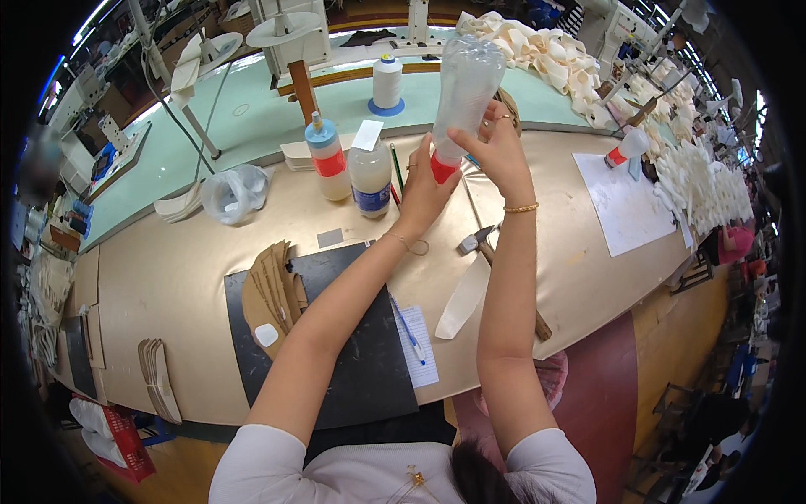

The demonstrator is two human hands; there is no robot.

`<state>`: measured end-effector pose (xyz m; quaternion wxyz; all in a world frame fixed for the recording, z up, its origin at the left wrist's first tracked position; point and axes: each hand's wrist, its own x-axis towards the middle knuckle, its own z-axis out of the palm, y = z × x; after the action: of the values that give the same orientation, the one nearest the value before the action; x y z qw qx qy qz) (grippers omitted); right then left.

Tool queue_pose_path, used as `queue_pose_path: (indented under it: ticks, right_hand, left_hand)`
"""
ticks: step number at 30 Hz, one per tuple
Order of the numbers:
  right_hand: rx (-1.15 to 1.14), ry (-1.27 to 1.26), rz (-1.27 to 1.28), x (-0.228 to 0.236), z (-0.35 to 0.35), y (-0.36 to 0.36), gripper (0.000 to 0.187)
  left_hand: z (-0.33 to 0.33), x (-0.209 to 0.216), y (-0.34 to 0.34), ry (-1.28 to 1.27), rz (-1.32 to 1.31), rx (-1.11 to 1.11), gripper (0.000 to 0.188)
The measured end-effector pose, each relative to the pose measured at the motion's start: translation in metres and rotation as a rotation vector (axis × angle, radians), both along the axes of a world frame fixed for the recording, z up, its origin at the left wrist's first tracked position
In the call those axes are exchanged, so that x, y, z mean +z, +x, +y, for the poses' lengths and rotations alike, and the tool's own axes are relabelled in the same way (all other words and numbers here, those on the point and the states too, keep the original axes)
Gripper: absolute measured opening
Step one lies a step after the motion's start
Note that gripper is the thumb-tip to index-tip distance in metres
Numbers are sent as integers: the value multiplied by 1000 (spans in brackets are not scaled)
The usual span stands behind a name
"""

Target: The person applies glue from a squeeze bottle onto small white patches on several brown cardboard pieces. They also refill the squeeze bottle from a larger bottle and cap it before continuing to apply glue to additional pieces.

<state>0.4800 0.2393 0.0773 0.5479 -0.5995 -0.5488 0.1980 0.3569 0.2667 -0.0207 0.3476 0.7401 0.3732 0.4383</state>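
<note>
Both my hands are raised over the far middle of the table, around a clear, cloudy plastic bottle (468, 80) that appears to stand upside down. My left hand (432, 183) is wrapped round a red-banded part (442, 168) below the bottle. I cannot tell whether that part belongs to the same bottle or to a second container under it. My right hand (497, 151) has its thumb and fingers closed against the bottle's narrow lower side. Left of my hands stand a white-liquid bottle with a blue label (370, 178) and a blue-capped squeeze bottle with a red band (328, 164).
A hammer (478, 241) and a white strip (463, 298) lie near my right forearm. Brown card patterns (273, 290) rest on a black mat (353, 378). A pen (411, 334) lies on lined paper. Behind stand a thread cone (387, 84) and heaped cream pieces (546, 63).
</note>
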Motion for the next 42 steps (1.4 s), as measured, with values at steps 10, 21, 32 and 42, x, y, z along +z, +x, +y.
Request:
queue_pose_path:
  ticks: [10,21,32,42]
  right_hand:
    - [-79,2,59,-1,-1,0,70]
    - [-51,-4,39,-6,-4,0,81]
    - [-24,62,67,-8,-6,-5,106]
    - [-104,6,127,-8,-29,-17,109]
  left_hand:
    - [6,6,4,5,-117,-89,73]
    - [5,3,2,-19,-61,-86,55]
    - [-1,5,3,-5,-63,-73,68]
    - [-52,13,-30,-138,-81,-131,100]
